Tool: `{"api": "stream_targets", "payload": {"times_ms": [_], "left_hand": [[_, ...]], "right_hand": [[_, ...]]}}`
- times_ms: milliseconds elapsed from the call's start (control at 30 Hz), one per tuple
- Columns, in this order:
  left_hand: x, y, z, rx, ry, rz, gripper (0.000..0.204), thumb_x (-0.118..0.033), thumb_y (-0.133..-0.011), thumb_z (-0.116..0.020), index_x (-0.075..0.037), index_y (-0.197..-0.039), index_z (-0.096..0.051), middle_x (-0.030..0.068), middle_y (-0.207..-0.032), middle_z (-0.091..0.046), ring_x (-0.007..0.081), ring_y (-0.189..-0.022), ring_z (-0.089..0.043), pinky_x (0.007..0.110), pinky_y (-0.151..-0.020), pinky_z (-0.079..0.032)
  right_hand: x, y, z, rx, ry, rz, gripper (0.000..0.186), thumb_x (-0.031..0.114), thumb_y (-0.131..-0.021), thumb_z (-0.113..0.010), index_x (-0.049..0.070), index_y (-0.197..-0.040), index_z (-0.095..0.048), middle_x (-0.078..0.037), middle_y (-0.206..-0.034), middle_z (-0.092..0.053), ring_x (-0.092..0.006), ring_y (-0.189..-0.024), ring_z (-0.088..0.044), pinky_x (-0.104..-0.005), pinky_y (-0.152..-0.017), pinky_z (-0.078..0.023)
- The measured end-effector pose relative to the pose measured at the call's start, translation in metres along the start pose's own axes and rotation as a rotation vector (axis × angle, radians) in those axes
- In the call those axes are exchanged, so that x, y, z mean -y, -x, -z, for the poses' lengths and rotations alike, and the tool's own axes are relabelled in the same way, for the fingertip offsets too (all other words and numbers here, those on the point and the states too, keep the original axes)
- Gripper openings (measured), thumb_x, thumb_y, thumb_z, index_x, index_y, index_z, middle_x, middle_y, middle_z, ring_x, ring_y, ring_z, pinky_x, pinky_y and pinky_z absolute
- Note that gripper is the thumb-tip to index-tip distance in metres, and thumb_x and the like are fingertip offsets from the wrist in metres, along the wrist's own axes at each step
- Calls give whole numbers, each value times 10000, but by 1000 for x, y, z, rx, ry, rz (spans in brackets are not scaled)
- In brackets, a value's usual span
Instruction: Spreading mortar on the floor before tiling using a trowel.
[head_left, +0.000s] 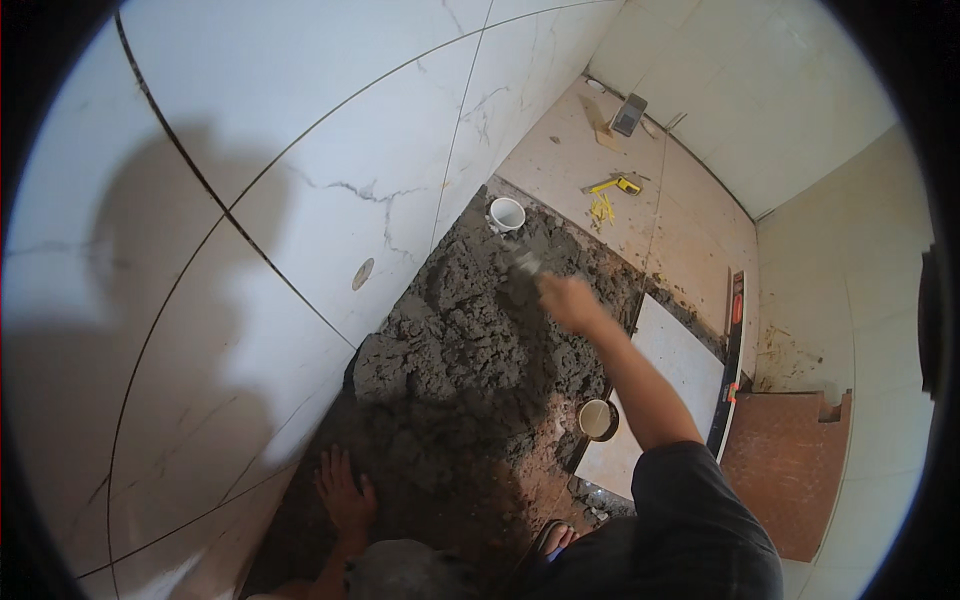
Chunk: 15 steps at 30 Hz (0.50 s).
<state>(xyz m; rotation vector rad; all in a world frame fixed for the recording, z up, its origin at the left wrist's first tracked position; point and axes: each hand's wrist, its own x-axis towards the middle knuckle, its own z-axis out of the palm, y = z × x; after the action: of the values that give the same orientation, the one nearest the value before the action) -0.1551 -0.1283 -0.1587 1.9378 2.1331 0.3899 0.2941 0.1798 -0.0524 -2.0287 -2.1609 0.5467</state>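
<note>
A bed of wet grey mortar lies rough and lumpy along the foot of the white marbled wall. My right hand reaches out over its far part, closed round what looks like a trowel, whose metal blade is smeared by motion. Just beyond the blade, a white pipe end stands up from the mortar beside the wall. My left hand lies on the dark surface at the lower left near the wall, its fingers spread and holding nothing.
Right of the mortar lies a pale tile with a small round tub at its near edge. Beyond it are a spirit level, brown board, yellow tape measure, yellow wedges and dark rectangular device.
</note>
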Motion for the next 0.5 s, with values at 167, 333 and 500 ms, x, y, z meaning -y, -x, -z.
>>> {"api": "stream_targets", "payload": {"times_ms": [167, 333, 500], "left_hand": [[-2, 1, 2, -8, 1, 0, 578, -210, -921, -599, -45, -1458, -461, 143, -1597, -398, 360, -1510, -308, 593, -1216, -236], [-1, 0, -1, -26, -20, -17, 592, -210, -918, -604, -54, -1468, -451, 136, -1600, -394, 353, -1507, -312, 588, -1218, -238], [3, 2, -2, -7, -44, 7, 611, -223, -911, -608, -57, -1476, -447, 118, -1604, -393, 338, -1515, -297, 584, -1229, -216]], "right_hand": [[20, 29, -14, -46, -249, 106, 529, 246, -886, -681, 33, -1366, -611, -281, -1125, -705, -419, -1082, -691, -433, -931, -529], [38, 41, 35, 34, -518, -114, 482, 246, -914, -673, 13, -1334, -641, -154, -938, -728, -252, -834, -689, -378, -758, -531], [54, 13, 76, -31, -680, -223, 451, 287, -928, -679, 5, -1279, -685, -32, -724, -628, -108, -622, -560, -302, -540, -446]]}}
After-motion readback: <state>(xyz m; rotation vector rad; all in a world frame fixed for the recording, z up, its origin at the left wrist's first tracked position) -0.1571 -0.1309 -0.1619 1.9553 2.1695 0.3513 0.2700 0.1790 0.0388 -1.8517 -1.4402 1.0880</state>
